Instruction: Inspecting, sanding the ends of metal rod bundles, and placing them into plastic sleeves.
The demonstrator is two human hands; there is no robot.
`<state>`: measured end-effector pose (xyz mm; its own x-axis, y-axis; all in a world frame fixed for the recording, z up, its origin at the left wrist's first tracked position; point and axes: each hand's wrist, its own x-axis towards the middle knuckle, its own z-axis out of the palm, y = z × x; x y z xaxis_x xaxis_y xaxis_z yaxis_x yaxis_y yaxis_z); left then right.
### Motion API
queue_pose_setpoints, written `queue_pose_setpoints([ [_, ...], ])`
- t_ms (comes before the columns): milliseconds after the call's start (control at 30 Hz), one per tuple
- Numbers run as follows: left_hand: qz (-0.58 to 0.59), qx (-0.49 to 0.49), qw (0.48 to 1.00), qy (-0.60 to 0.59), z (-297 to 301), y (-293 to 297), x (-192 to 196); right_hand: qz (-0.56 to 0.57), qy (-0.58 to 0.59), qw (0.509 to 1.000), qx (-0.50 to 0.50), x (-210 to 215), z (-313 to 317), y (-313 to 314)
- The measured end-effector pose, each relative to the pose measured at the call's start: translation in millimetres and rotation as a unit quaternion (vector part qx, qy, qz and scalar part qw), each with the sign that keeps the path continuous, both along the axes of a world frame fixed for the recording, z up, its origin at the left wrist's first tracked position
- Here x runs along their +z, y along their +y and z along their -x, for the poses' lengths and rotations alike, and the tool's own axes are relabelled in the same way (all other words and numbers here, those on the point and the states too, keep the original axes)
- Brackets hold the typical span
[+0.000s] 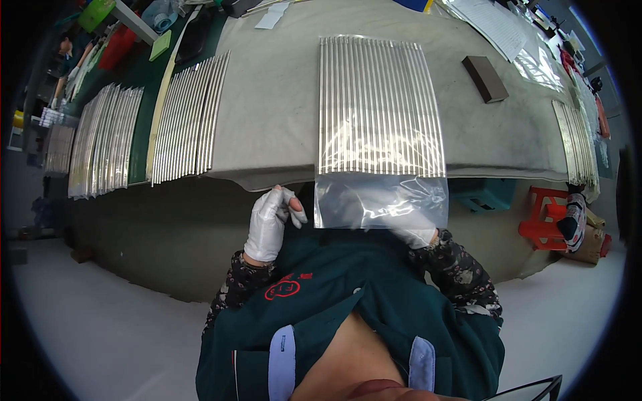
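Eyeglasses [521,387] sit at five o'clock, left hand [269,224] curls loosely, right hand [418,236] is too blurred to tell, plastic bag [381,199] overhanging, maybe for reach.

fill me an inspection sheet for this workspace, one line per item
surface: table under grey cloth
job's things: slim silvery rods lie side by side in a clear bag, its loose end past the front edge
clutter: brown block, papers; more rods at both sides
hands: both white-gloved; left hand loosely curled, nothing visible in it; right hand blurred at the bag's loose end, grip unclear
cables: nothing seen
surroundings: red stool at right
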<state>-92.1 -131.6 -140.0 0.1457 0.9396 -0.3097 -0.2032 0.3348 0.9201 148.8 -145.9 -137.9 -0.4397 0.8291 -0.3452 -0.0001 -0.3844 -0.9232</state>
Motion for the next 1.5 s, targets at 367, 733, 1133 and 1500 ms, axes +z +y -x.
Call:
queue_pose_setpoints([
  [367,0.151,-0.191,0.953,-0.18,-42,25,12,0.105,0.084,0.951,-0.279,21,-50,-10],
  [733,0.046,-0.165,0.985,-0.008,-50,23,21,0.049,0.001,0.94,-0.338,41,-51,-11],
  [1133,-0.257,-0.298,0.879,0.268,-1,55,77,-0.04,-0.255,0.908,-0.329,93,-117,1],
  [1500,-0.542,-0.382,0.602,0.444,-83,103,68,-0.409,-0.673,0.588,-0.186,101,-89,278],
])
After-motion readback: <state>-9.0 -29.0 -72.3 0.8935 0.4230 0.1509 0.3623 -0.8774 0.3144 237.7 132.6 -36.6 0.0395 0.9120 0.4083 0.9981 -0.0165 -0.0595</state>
